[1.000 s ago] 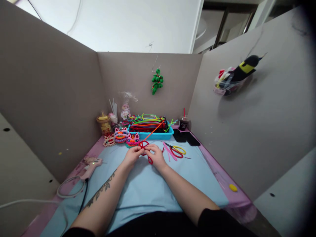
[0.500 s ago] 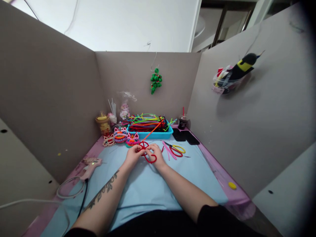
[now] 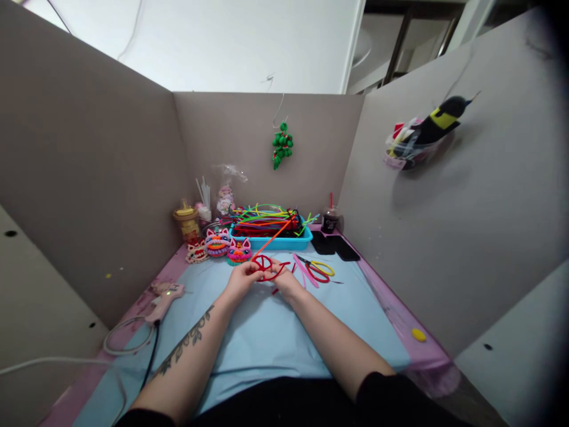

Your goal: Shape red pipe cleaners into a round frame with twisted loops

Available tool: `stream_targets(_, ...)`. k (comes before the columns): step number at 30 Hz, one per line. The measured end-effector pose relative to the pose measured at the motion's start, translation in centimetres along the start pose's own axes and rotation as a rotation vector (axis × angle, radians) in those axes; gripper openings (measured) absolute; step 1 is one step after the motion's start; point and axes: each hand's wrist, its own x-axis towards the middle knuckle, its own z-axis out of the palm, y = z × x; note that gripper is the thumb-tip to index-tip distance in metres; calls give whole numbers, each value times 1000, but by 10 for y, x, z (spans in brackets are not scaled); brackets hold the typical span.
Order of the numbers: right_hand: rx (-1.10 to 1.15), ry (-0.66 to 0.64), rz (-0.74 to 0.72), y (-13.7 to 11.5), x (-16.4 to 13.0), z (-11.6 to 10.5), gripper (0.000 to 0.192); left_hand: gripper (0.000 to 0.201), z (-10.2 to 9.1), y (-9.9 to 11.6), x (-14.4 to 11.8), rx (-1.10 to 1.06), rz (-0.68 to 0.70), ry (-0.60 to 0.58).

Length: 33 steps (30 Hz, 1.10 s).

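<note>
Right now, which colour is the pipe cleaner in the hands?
Red pipe cleaner, seen in the head view.

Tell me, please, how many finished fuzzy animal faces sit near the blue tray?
3: one far left, one in the middle, one nearest the blue tray; others may be hidden.

We could not see the fingertips of the left hand (image 3: 240, 280) or the right hand (image 3: 284, 281); they were turned away from us behind the knuckles, so how they pinched the bent red pipe-cleaner figure (image 3: 265, 265) stayed hidden. The figure itself was too small for us to tell its windings. The thin white cable (image 3: 53, 362) ran off the left edge, and both forearms were cut by the bottom edge. The small dark cup with a red straw (image 3: 329, 220) was perhaps a drink; its label was unreadable. The right edge darkened into blur.
</note>
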Motion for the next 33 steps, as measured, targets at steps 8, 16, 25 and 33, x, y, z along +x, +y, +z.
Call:
stream_targets(8,104,41,56,-6,3,-6,22,34,1,12,-4,16,-108,45)
stream_targets(16,-155,46,-189,-8,-2,-2,33,39,-5,4,1,16,-135,170)
stream_targets(25,-457,212,-403,-15,-8,3,5,33,1,15,-5,32,-89,120)
stream_targets(33,-520,242,-465,-11,-6,-1,5,32,0,13,-5,43,-107,45)
